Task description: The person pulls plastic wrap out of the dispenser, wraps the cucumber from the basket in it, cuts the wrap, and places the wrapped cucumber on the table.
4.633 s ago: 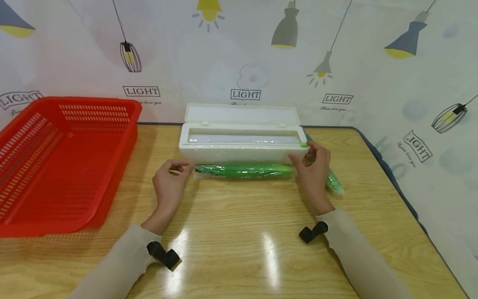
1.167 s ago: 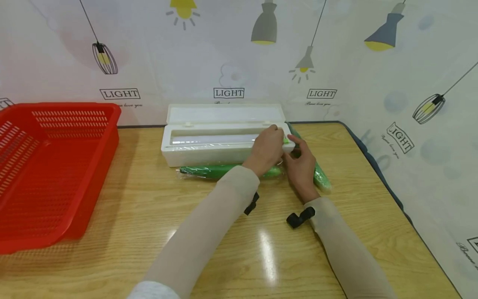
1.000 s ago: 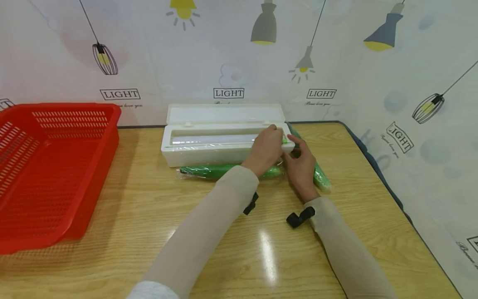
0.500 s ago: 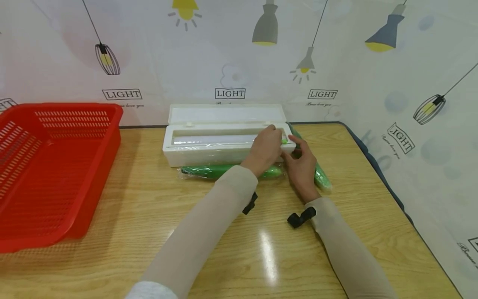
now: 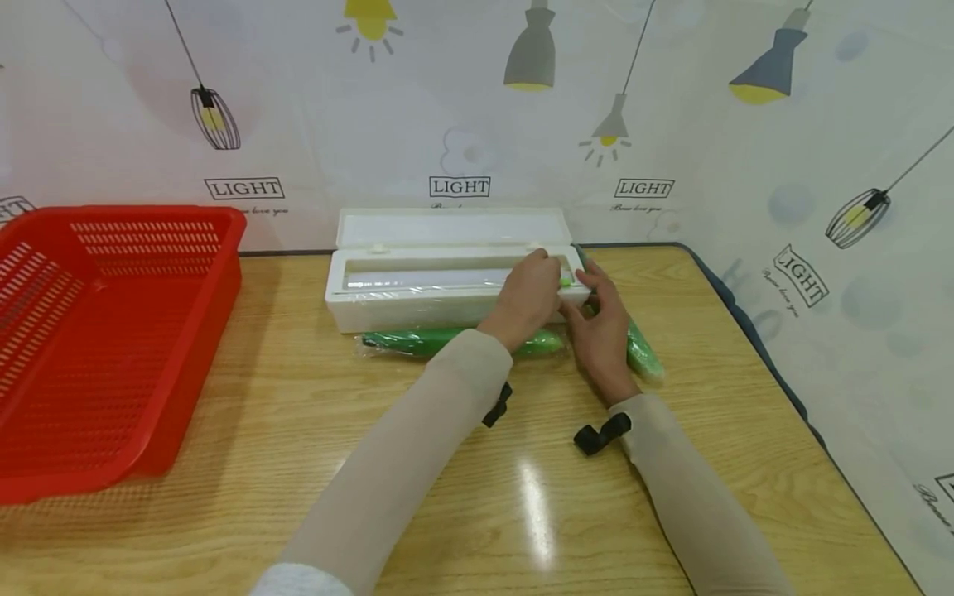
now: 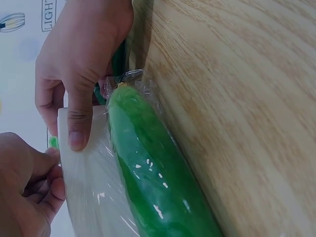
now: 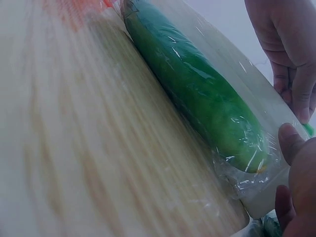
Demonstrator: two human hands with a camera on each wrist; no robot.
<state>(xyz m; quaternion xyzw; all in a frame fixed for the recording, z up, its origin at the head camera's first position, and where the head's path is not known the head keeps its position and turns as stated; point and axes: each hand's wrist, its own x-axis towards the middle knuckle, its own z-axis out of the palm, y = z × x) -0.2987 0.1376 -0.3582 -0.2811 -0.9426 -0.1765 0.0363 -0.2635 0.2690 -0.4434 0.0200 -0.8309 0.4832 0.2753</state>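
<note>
A long white cling film dispenser (image 5: 417,313) stands with its lid raised, a roll of film (image 5: 425,278) inside. Clear film from it covers a green cucumber (image 5: 406,342) lying along its front. My left hand (image 5: 524,298) reaches across to the right end and pinches the small green slide cutter (image 5: 565,282), mostly hidden by the fingers. My right hand (image 5: 602,335) grips the right end of the dispenser. In the left wrist view, its thumb (image 6: 79,123) presses on the front wall. Another film-wrapped cucumber (image 5: 643,354) lies beyond my right hand, partly covered by it.
A red perforated basket (image 5: 160,397) stands on the left of the wooden table (image 5: 298,463). Behind the dispenser rises a wall (image 5: 387,124) printed with lamps. The table's right edge runs close to a second wall.
My left hand has left the cucumber's left end and come across to the green cutter. Over the last second the hand and cutter slide slightly left. My right hand keeps to the dispenser's right end.
</note>
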